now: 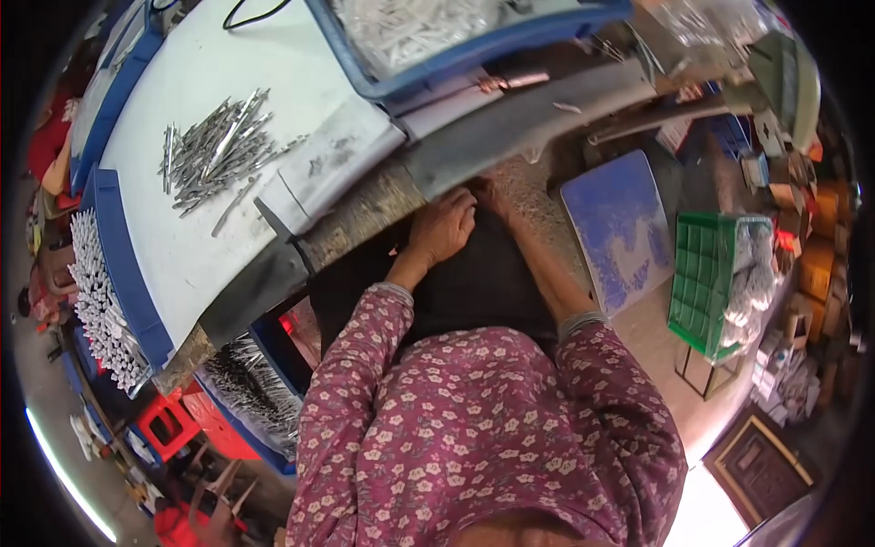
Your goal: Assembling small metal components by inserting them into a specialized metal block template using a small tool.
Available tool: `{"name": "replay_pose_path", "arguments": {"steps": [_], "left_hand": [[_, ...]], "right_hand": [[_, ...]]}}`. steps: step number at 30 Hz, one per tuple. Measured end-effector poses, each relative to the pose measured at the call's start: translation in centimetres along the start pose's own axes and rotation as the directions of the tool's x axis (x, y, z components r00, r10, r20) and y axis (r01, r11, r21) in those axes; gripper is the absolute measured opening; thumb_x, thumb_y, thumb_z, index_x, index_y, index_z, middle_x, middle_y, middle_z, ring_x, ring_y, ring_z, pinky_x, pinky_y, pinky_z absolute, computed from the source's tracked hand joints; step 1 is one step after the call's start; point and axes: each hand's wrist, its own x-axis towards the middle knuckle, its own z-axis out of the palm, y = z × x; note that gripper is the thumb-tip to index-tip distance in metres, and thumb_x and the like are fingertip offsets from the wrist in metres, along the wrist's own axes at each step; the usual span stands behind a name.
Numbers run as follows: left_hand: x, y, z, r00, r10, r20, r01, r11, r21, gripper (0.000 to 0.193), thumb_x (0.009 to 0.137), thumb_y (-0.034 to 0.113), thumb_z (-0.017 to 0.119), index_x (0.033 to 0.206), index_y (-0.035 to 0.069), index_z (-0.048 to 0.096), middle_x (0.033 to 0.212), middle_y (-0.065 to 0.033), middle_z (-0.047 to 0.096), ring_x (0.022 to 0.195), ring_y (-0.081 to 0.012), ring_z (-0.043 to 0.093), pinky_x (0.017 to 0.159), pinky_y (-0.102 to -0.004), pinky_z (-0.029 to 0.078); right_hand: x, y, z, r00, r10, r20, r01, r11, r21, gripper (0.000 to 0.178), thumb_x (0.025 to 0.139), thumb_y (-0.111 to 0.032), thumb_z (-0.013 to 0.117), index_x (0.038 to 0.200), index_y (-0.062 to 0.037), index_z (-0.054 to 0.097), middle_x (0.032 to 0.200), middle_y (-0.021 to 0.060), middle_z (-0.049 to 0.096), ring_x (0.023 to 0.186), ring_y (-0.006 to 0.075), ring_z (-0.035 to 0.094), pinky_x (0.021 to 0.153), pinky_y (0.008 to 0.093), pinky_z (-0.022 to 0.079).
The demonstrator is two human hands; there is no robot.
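Observation:
Both of my hands are together over the black cloth on my lap [492, 283], just below the table's near edge. My left hand [444, 225] has its fingers curled inward. My right hand [493, 197] is close beside it, its fingers bent and partly hidden. Anything between the fingers is too small or too covered to make out. Up on the white tabletop [301, 64], to the left, lies a loose pile of metal drill bits [219, 150]. Neither hand touches it.
A blue bin [437, 71] with pale slender pieces stands at the far side. Another blue bin [132, 264] holds white-ended rods at left. Below the table, a blue crate [283, 456] holds metal pieces. Right are a worn blue board [620, 237] and a green crate [702, 283].

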Motion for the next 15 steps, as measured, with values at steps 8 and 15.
{"name": "replay_pose_path", "arguments": {"steps": [8, 15], "left_hand": [[-4.3, 2.4, -0.9, 0.996, 0.092, -0.002, -0.092, 0.993, 0.079, 0.022, 0.08, 0.009, 0.055, 0.101, 0.004, 0.058, 0.104, -0.012, 0.057, 0.103, -0.0299, 0.051, 0.092, -0.0388, 0.038], [-10.1, 5.3, -5.2, 1.0, -0.023, 0.017, 0.025, 0.992, -0.126, 0.024, 0.079, 0.003, 0.056, 0.103, 0.003, 0.057, 0.104, -0.0126, 0.057, 0.098, -0.0311, 0.054, 0.082, -0.0355, 0.044]], "right_hand": [[-10.0, 2.9, -1.6, 0.998, -0.027, -0.059, 0.041, 0.967, 0.252, 0.042, 0.084, -0.035, 0.047, 0.098, 0.0018, 0.061, 0.09, 0.0169, 0.063, 0.081, 0.0258, 0.061, 0.071, 0.0364, 0.046], [-10.6, 2.9, -3.0, 0.994, -0.049, -0.093, 0.021, 0.96, -0.279, 0.033, 0.082, -0.029, 0.05, 0.088, 0.0004, 0.064, 0.08, 0.0239, 0.061, 0.071, 0.027, 0.06, 0.067, 0.0374, 0.046]]}}
